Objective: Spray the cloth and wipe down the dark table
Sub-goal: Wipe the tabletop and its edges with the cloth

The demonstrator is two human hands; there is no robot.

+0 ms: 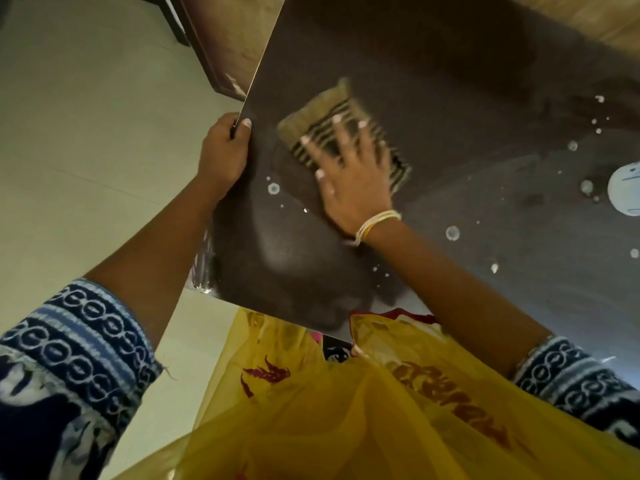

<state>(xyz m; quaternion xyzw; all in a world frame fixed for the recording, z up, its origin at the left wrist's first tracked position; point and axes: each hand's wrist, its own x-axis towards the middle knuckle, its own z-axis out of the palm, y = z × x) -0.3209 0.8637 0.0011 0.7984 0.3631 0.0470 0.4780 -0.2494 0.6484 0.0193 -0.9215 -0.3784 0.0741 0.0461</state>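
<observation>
The dark table (450, 81) is gripped at its left edge by the left hand (223, 150) — thumb on top — while the striped cloth (341, 133), blurred, is pressed flat near that edge under the right hand's (349, 178) spread fingers; white spots (452, 233) dot the surface further right.

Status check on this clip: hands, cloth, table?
Left hand grips table edge. Right hand flat, fingers spread, pressing striped cloth on tabletop. White spots scattered on the surface; white round object at right edge.
</observation>
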